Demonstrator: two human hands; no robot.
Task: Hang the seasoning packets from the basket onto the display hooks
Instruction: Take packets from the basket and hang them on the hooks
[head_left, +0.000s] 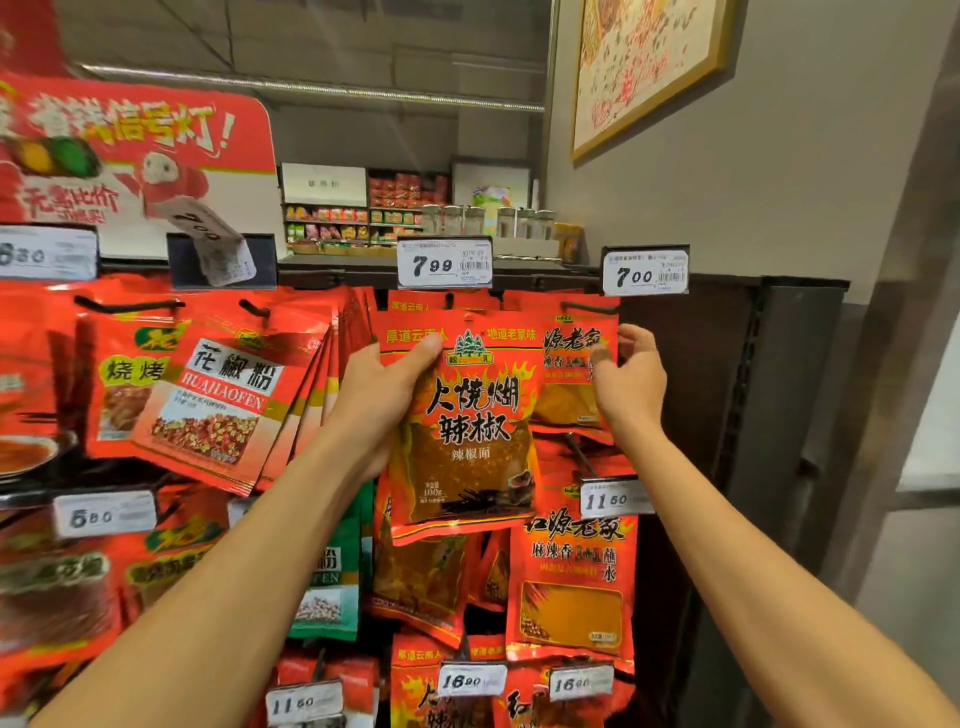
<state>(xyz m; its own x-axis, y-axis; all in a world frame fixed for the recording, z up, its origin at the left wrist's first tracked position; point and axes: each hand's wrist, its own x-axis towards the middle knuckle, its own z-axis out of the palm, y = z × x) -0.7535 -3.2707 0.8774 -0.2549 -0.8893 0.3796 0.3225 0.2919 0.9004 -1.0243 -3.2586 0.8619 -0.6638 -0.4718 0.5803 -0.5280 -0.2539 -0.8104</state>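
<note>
Left hand (387, 387), just left of frame ctr: grips red chili packet (467, 431) at upper left edge, thumb over front near the logo, fingers behind. Packet upright, held in front of display, top edge level w/ hooks under 7.99 price tag (444, 262) at 12 o'clock from the packet. Cannot tell whether packet hole is on a hook.

Right hand (631, 379), at 3 o'clock of packet: fingers loosely curled, thumb and fingertips near packet's upper right corner and the orange-panel packet (569, 384) hanging behind it. Contact not clear; nothing held.

7.00 price tag (645, 273) at 1 o'clock of right hand, w/ hook (587, 307) just below carrying the orange-panel packet.

At 9 o'clock of left hand: stack of huajiao powder packets (223, 400), tilted, hanging from hook. Loose 7.00 tag (213, 241) askew above them.

At 6 o'clock of held packet: more red packets on lower hooks, 11.50 price tag (615, 498) at 4 o'clock, 16.90 price tag (471, 679) lower down.

Red promo sign (135, 150) at 10 o'clock of frame. Framed picture (649, 67) on wall at 1 o'clock. Basket out of view.
</note>
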